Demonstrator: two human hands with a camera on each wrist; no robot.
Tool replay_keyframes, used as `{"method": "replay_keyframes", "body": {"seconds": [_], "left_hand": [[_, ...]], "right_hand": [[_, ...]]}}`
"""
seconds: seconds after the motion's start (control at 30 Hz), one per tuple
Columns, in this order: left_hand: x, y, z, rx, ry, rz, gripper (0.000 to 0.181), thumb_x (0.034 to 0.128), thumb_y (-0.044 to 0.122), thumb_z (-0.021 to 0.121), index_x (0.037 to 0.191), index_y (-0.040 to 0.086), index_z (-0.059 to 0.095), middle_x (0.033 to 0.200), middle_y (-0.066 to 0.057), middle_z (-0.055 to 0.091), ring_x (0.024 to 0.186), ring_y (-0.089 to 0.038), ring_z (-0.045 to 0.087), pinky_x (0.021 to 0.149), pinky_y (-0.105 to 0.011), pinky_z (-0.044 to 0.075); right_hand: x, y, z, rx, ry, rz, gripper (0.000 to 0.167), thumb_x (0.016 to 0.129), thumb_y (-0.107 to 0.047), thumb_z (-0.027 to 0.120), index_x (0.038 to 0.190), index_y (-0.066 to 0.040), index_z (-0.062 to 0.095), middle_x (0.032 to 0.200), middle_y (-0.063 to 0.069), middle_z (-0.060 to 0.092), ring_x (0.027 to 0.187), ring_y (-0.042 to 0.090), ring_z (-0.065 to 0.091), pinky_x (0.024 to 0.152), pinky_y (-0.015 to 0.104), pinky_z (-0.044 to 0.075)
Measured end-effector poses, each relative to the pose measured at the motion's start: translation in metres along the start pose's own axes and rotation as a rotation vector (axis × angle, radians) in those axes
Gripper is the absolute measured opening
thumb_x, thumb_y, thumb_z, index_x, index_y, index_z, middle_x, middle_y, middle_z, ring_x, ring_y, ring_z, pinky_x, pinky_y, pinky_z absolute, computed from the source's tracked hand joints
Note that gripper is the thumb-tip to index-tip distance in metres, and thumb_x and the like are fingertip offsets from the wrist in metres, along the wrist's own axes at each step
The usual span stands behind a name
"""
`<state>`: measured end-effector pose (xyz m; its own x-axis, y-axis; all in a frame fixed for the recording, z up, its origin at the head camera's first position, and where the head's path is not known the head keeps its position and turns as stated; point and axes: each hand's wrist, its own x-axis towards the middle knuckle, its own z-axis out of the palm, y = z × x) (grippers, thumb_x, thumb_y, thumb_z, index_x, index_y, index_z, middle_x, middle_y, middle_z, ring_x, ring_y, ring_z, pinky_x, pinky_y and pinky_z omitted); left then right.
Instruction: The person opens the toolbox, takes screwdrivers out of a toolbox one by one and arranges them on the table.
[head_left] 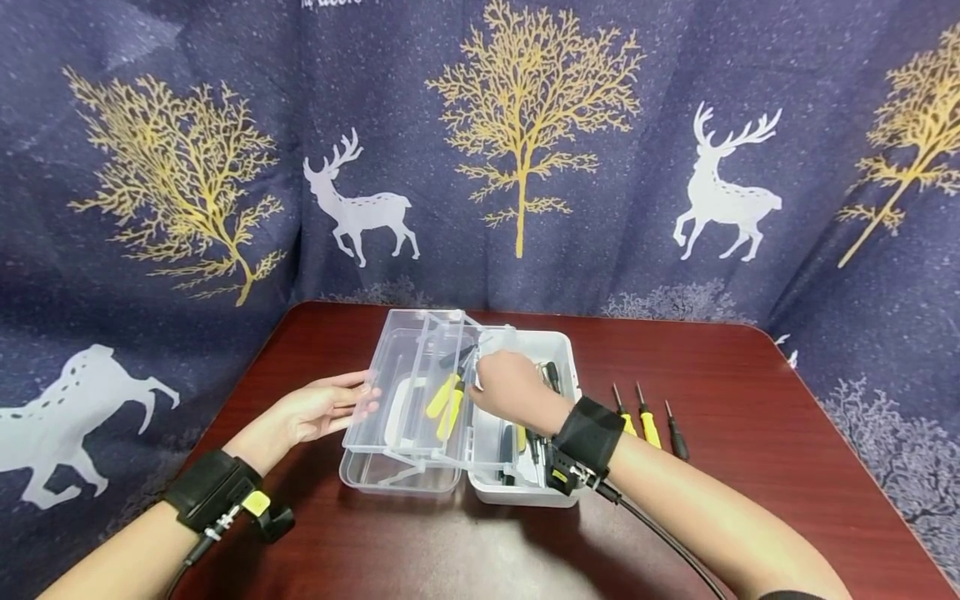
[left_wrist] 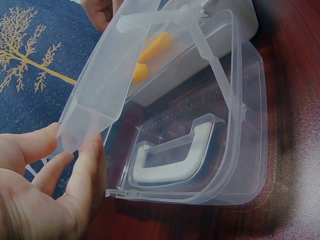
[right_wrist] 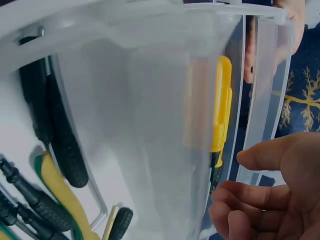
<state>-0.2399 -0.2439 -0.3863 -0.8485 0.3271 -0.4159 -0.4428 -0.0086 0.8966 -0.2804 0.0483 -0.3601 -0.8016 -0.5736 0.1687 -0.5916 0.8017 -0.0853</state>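
Note:
A toolbox with a white base (head_left: 566,350) stands unfolded, its clear lid (head_left: 356,479) lying to the left. Above that lid the clear tray (left_wrist: 95,90) is swung out on its hinged arms. My left hand (head_left: 330,408) pinches the tray's outer edge between thumb and fingers. Two yellow-handled tools (head_left: 452,412) lie in the tray; their tips are hard to make out. Over the tray's inner side hovers my right hand (head_left: 510,382). Its fingers (right_wrist: 255,195) are loosely bent, with a gap to the thumb and nothing seen between them.
Inside the base lie several tools, among them black-handled ones (right_wrist: 67,150) and a yellow-green handle (right_wrist: 60,185). Two yellow screwdrivers (head_left: 649,429) and one black screwdriver (head_left: 678,440) lie to the right on the dark red table (head_left: 720,367). A patterned curtain (head_left: 585,250) hangs behind.

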Motion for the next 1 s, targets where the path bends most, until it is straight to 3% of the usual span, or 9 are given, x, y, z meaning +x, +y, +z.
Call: {"method": "replay_keyframes", "body": {"seconds": [0.23, 0.4, 0.57, 0.77, 1.0], "left_hand": [[0.0, -0.001, -0.001, -0.009, -0.004, 0.004, 0.074, 0.0978, 0.018, 0.054, 0.154, 0.004, 0.007, 0.107, 0.011, 0.065, 0.094, -0.001, 0.065, 0.085, -0.016, 0.055], [0.0, -0.001, -0.001, -0.009, 0.001, 0.003, 0.073, 0.0981, 0.017, 0.053, 0.154, 0.004, 0.008, 0.103, 0.012, 0.065, 0.093, -0.001, 0.065, 0.085, -0.016, 0.055], [0.0, 0.0, 0.0, -0.011, 0.0, 0.004, 0.074, 0.0979, 0.017, 0.054, 0.154, 0.003, 0.007, 0.102, 0.012, 0.065, 0.093, -0.001, 0.065, 0.085, -0.016, 0.055], [0.0, 0.0, 0.001, -0.005, 0.005, -0.001, 0.074, 0.0978, 0.017, 0.054, 0.154, 0.003, 0.007, 0.106, 0.011, 0.065, 0.093, -0.001, 0.065, 0.085, -0.016, 0.055], [0.0, -0.001, 0.001, -0.011, 0.003, 0.002, 0.074, 0.0981, 0.016, 0.053, 0.154, 0.003, 0.006, 0.108, 0.01, 0.065, 0.094, -0.001, 0.065, 0.085, -0.015, 0.055]], "right_hand": [[0.015, -0.01, -0.006, 0.063, -0.192, 0.026, 0.05, 0.09, -0.033, 0.062, 0.051, -0.019, 0.033, 0.05, -0.005, 0.03, 0.049, 0.013, 0.036, 0.043, 0.025, 0.029], [0.021, -0.014, -0.006, 0.035, -0.282, 0.084, 0.042, 0.09, -0.036, 0.061, 0.057, -0.018, 0.043, 0.058, -0.001, 0.043, 0.055, 0.016, 0.045, 0.047, 0.027, 0.036], [0.023, -0.016, -0.002, 0.055, -0.309, 0.127, 0.038, 0.089, -0.037, 0.062, 0.061, -0.017, 0.046, 0.062, 0.0, 0.047, 0.058, 0.017, 0.048, 0.048, 0.028, 0.04], [0.023, -0.015, 0.005, 0.049, -0.288, 0.122, 0.037, 0.089, -0.037, 0.062, 0.061, -0.017, 0.048, 0.064, 0.0, 0.05, 0.058, 0.016, 0.049, 0.048, 0.029, 0.04], [0.028, -0.011, 0.01, 0.023, -0.33, 0.142, 0.04, 0.088, -0.049, 0.063, 0.066, -0.016, 0.057, 0.068, 0.002, 0.057, 0.06, 0.017, 0.053, 0.049, 0.029, 0.042]]}}
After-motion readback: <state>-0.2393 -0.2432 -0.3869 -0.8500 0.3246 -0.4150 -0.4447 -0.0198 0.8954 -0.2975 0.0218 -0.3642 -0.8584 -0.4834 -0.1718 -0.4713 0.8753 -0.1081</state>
